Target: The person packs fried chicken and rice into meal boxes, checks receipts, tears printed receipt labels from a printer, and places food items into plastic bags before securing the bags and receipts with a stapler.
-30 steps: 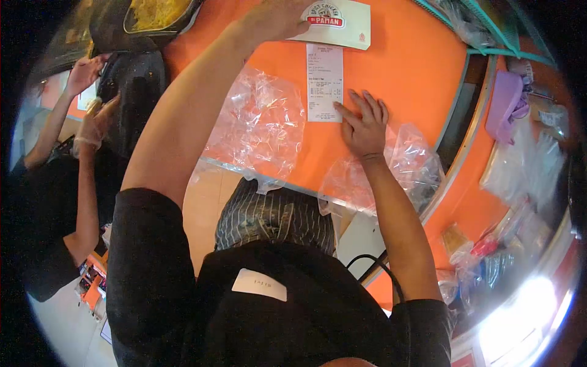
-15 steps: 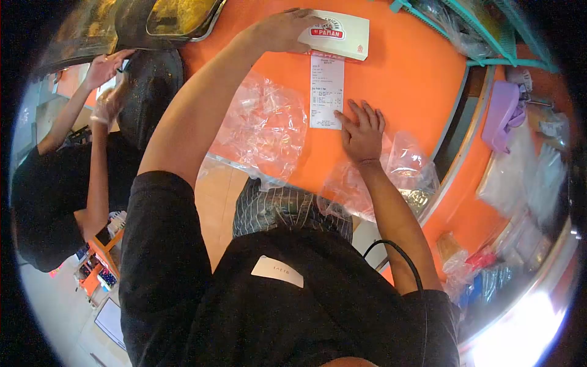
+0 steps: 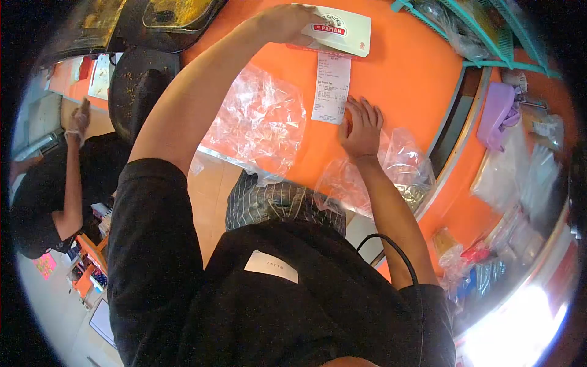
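Work at an orange table (image 3: 416,76), clock positions read from the centre of the view. Two hands of the wearer, one box, one receipt and two clear bags are counted. The white box (image 3: 343,33), printed with a red and black emblem, lies between 12 and 1 o'clock; the left hand (image 3: 290,23) grips its left end, fingers over the far edge, thumb toward the near one, and covers part of the lettering. The receipt (image 3: 332,87), just short of 1 o'clock, extends from the box's near edge toward the wearer, slightly slanted. The right hand (image 3: 362,131), toward 2 o'clock, is palm down with fingers extended, at the receipt's lower right edge; whether they touch the paper cannot be told. The first bag (image 3: 260,122) lies crumpled at 11 o'clock, beside the left forearm; the second bag (image 3: 408,162), at 3 o'clock, is crossed by the right forearm. Surroundings: one tray (image 3: 195,27) of yellow food at 11, one dark rounded object (image 3: 131,92) at 10, partly masked by the left arm, and one co-worker (image 3: 46,183) at 9, one hand (image 3: 78,122) raised. One teal rack (image 3: 504,46) stands between 1 and 2, one purple case (image 3: 494,116) past 2, and several clear packets (image 3: 486,275), too jumbled to count, at 4. One black cable (image 3: 408,263) passes over the right forearm.
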